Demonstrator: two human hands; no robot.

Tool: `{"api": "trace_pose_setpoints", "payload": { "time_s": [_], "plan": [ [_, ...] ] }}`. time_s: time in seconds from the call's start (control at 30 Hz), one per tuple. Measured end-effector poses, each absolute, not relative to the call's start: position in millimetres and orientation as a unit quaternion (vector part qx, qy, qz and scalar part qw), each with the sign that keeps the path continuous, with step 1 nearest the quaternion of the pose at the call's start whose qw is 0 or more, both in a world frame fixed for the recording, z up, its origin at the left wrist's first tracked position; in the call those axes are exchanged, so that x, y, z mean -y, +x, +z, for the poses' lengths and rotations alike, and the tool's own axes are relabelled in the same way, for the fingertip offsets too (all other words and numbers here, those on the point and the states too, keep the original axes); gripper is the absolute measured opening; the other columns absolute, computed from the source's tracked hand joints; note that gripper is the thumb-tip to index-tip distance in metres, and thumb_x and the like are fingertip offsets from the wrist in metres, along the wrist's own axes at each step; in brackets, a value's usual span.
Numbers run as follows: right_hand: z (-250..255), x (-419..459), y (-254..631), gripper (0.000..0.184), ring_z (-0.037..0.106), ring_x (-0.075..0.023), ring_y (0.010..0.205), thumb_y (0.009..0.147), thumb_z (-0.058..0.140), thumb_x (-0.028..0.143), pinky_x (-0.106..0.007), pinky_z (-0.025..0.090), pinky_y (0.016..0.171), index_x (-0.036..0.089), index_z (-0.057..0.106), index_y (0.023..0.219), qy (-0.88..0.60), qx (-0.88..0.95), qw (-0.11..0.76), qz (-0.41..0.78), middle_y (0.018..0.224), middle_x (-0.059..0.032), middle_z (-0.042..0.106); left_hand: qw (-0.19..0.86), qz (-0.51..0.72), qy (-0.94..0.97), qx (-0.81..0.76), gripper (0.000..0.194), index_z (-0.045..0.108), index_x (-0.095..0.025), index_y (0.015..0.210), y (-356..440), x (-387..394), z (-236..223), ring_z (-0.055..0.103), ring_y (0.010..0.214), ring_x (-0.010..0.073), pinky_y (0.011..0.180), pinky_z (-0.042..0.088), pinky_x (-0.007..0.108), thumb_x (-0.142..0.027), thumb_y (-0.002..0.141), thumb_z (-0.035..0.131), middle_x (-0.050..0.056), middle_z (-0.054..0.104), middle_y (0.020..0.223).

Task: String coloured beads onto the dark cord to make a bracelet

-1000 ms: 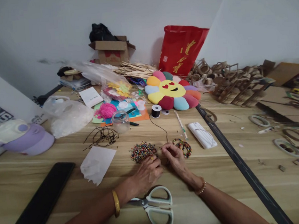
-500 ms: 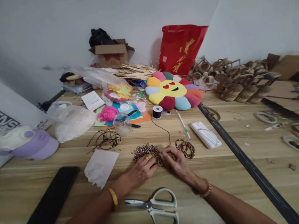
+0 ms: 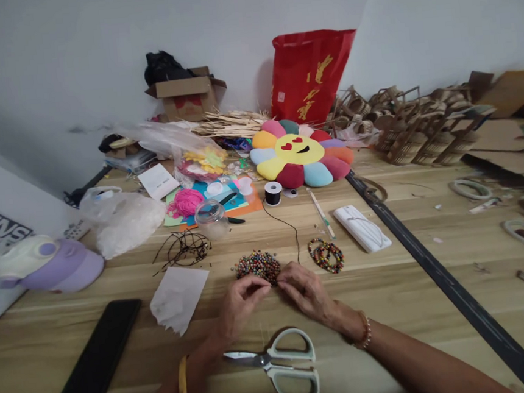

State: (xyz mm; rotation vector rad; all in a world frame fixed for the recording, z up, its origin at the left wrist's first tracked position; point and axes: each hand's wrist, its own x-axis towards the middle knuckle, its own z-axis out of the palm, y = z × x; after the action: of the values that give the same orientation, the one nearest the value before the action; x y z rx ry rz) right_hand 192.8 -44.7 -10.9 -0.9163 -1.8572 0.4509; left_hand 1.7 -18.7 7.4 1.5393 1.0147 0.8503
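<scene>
Thumb and forefinger of my left hand (image 3: 241, 302) are pinched at the near edge of a pile of small multicoloured beads (image 3: 256, 264); what they hold is too small to make out. Facing it, almost touching, my right hand (image 3: 304, 290) pinches a thin black cord (image 3: 295, 233). The cord runs back to a black spool (image 3: 273, 193), passing partly behind that hand. Strung bead bracelets (image 3: 326, 256) lie just right of my right hand. White-handled scissors (image 3: 277, 366) rest on the table below both hands, blades to the left.
Left on the table (image 3: 203, 367) are a black phone-like slab (image 3: 95, 361), torn white paper (image 3: 179, 298) and tangled black cord (image 3: 181, 249). Farther back stand a clear jar (image 3: 211, 218) and a flower cushion (image 3: 301, 151). A white power bank (image 3: 362, 229) and a dark strip (image 3: 433, 267) lie right.
My left hand has lifted off the bead pile and turned, bringing its pinched fingertips up to those of my right hand. The right hand keeps its pinch. The view has shifted slightly.
</scene>
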Motion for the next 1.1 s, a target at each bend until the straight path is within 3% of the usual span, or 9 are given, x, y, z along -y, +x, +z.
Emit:
{"api": "trace_pose_setpoints", "payload": {
  "time_s": [0.23,0.6,1.1],
  "plan": [
    [-9,48,191,0.011,0.057,-0.0182,0.077,0.098,0.047,0.019,-0.031,0.049,0.07,0.019,0.057,0.096,-0.358,0.794,0.472,0.135,0.082,-0.0063,0.062,0.665,0.352,0.496,-0.434,0.028,0.066,-0.014,0.069,3,19,5,0.053,0.051,0.0111,0.052,0.044,0.022,-0.039,0.064,0.077,-0.001,0.064,0.058],
    [-14,46,191,0.009,0.055,-0.0191,0.078,0.096,0.049,0.016,-0.033,0.047,0.074,0.018,0.057,0.094,-0.341,0.82,0.442,0.127,0.081,-0.0069,0.064,0.662,0.319,0.512,-0.445,0.018,0.072,-0.015,0.073,-4,16,8,0.062,0.062,0.0151,0.064,0.05,0.026,-0.027,0.061,0.077,0.002,0.07,0.063],
    [-9,44,192,0.011,0.055,-0.0185,0.075,0.095,0.047,0.014,-0.033,0.047,0.076,0.019,0.055,0.09,-0.321,0.842,0.417,0.123,0.078,-0.0057,0.063,0.646,0.298,0.532,-0.46,0.021,0.071,-0.016,0.073,-7,15,5,0.064,0.065,0.0174,0.067,0.052,0.029,-0.03,0.061,0.079,0.003,0.072,0.067]
  ]
}}
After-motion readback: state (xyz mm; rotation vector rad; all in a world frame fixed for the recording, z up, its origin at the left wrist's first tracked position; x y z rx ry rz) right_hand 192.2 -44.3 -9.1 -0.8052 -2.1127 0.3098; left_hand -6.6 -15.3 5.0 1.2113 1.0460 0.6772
